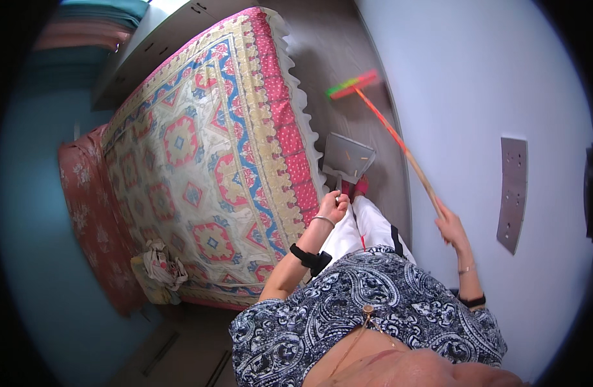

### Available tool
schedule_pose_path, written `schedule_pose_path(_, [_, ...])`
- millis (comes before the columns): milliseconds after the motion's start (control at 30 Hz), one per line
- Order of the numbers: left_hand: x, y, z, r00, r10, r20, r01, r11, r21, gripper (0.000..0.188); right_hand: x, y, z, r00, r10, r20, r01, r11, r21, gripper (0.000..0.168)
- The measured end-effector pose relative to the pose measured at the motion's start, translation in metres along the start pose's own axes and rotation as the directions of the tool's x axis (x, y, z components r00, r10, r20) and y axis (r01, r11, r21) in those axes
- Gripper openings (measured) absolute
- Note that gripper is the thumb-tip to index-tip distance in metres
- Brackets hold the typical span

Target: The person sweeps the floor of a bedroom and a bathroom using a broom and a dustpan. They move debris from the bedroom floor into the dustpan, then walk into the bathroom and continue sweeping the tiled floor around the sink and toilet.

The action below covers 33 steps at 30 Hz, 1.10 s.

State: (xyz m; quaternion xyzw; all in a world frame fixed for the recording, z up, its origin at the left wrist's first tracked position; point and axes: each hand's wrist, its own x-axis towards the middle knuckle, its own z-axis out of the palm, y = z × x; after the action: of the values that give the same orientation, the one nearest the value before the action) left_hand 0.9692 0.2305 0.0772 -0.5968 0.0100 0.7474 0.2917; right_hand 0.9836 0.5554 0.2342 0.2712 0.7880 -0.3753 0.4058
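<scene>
My right hand (pixel 452 226) grips the wooden upper end of a broom (pixel 391 129), whose lower handle is orange-red. The broom's head (pixel 353 84), red with green, is blurred over the floor beyond the dustpan. My left hand (pixel 334 205) is closed around the handle of a grey dustpan (pixel 342 151). That pan lies in front of my feet, close to the bed's frilled edge. A few small light-coloured sticks or scraps (pixel 364 158) show in or on it. Pink footwear (pixel 362 185) is just behind the pan.
A bed (pixel 190 159) with a patterned cover stands along the left. The pale wall (pixel 451 96) runs along the right, bearing a switch and socket panel (pixel 513 193). Bundled cloth (pixel 163 266) rests at the bed's near left corner. White cabinets (pixel 146 53) stand beyond the bed.
</scene>
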Motion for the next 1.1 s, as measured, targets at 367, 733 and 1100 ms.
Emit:
schedule_pose_path(367, [0.005,-0.017,-0.086,0.999,-0.047,-0.025,0.048,0.999,0.026,0.023,0.273,-0.079,0.106,0.948,-0.316,0.038,0.316,0.949,-0.012,0.064])
schedule_pose_path(733, [0.003,-0.029,-0.099,0.994,-0.094,-0.054,0.093,0.996,-0.006,0.023,0.219,0.176,0.137,0.894,-0.432,0.120,0.446,0.832,-0.328,0.071])
schedule_pose_path(1100, [0.007,-0.030,-0.113,1.000,-0.006,-0.029,0.010,0.990,0.140,0.021,-0.017,0.275,0.125,0.980,-0.154,-0.122,0.090,0.903,-0.420,0.066])
